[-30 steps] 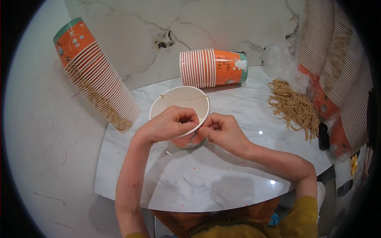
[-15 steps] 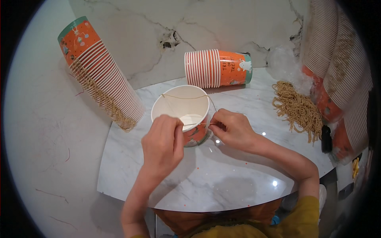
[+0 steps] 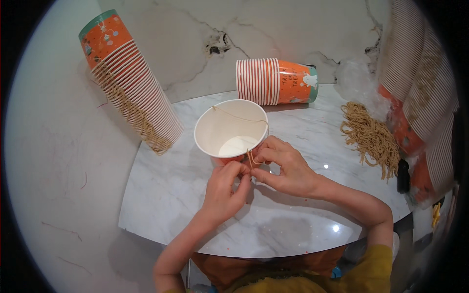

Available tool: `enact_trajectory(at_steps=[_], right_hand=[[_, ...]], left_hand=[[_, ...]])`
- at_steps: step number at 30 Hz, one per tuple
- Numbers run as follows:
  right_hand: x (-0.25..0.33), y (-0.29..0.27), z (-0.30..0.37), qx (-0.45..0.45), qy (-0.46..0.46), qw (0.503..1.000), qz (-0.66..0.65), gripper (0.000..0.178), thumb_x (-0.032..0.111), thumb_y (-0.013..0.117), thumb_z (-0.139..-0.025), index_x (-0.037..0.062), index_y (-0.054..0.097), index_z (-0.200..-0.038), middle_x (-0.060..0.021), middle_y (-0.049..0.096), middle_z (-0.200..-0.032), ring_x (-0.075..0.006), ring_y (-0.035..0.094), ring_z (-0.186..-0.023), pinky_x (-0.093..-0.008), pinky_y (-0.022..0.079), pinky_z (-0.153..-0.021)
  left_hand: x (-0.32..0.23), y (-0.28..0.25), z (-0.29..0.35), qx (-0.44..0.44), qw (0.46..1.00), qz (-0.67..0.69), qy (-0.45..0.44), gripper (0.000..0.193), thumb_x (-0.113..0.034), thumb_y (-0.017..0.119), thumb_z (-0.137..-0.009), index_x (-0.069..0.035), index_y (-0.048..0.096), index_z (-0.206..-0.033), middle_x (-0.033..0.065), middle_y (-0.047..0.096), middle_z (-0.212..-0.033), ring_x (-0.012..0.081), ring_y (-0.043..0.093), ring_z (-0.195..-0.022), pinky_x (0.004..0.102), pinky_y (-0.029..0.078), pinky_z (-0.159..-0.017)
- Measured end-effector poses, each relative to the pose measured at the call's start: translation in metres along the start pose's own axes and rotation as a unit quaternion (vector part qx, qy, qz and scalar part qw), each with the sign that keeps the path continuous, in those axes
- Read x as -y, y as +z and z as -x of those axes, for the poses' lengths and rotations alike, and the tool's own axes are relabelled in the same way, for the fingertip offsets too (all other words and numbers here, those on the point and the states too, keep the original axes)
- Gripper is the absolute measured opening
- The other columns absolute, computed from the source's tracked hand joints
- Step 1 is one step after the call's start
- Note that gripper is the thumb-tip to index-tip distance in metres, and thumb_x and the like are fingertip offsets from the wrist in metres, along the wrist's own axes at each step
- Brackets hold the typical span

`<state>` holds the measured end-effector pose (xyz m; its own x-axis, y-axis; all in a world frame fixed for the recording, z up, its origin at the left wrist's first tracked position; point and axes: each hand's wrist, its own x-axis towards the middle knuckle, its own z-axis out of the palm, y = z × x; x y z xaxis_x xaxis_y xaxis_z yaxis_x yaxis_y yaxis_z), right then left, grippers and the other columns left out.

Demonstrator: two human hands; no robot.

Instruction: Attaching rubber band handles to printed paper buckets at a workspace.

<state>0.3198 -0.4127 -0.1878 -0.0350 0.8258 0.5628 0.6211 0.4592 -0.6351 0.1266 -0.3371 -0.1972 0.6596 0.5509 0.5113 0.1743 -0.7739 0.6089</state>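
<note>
A white-lined paper tub with an orange outside stands in the middle, its mouth tilted toward me. Tan string runs across its opening from the far rim to the right rim, and a loop of it hangs over the near rim. My left hand is at the tub's near side, thumb and fingertips pinched on the string below the rim. Against the tub's right side, my right hand has its thumb and forefinger closed at the hanging loop. The fingers partly hide the string's ends.
A tall nested stack of orange tubs with tan strings leans at the left. Another stack lies on its side at the back. A tangled bundle of string and a black object lie right, beside bagged tubs. The marbled table curves in front.
My left hand has moved from the near rim down and right, closer to my right hand. The string that was stretched over the near rim now hangs outside it as a loop.
</note>
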Motion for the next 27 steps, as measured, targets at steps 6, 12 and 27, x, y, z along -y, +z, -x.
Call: enact_trajectory(at_steps=[6,12,27], right_hand=[[-0.013,0.003,0.0,-0.057,0.056,0.995,-0.06,0.009,0.005,0.072,-0.088,0.0022,0.065,-0.093,-0.0085,0.061,-0.102,-0.0213,0.061,-0.093,-0.0343,0.048,-0.079],[-0.026,-0.004,0.0,-0.079,0.104,0.989,-0.065,0.008,0.005,0.07,-0.089,0.001,0.063,-0.091,-0.0048,0.06,-0.1,-0.0165,0.059,-0.086,-0.0311,0.046,-0.072],[-0.021,-0.002,-0.001,-0.098,-0.04,0.981,0.163,0.011,0.006,0.07,-0.082,0.0046,0.061,-0.088,-0.0087,0.057,-0.096,-0.028,0.057,-0.088,-0.0405,0.04,-0.072]], left_hand=[[0.017,0.002,-0.034,0.044,0.997,0.002,0.059,0.007,-0.007,0.066,-0.091,-0.002,0.064,-0.095,0.0064,0.07,-0.092,0.0224,0.063,-0.087,0.034,0.049,-0.08],[0.027,0.024,-0.047,0.071,0.988,0.138,-0.022,0.008,-0.008,0.064,-0.094,0.0,0.063,-0.095,0.0053,0.07,-0.084,0.0138,0.066,-0.079,0.0291,0.052,-0.063],[-0.012,0.03,-0.052,-0.033,0.891,0.377,-0.25,0.015,-0.017,0.07,-0.096,-0.003,0.071,-0.1,-0.0019,0.067,-0.087,0.0055,0.057,-0.078,0.0219,0.043,-0.069]])
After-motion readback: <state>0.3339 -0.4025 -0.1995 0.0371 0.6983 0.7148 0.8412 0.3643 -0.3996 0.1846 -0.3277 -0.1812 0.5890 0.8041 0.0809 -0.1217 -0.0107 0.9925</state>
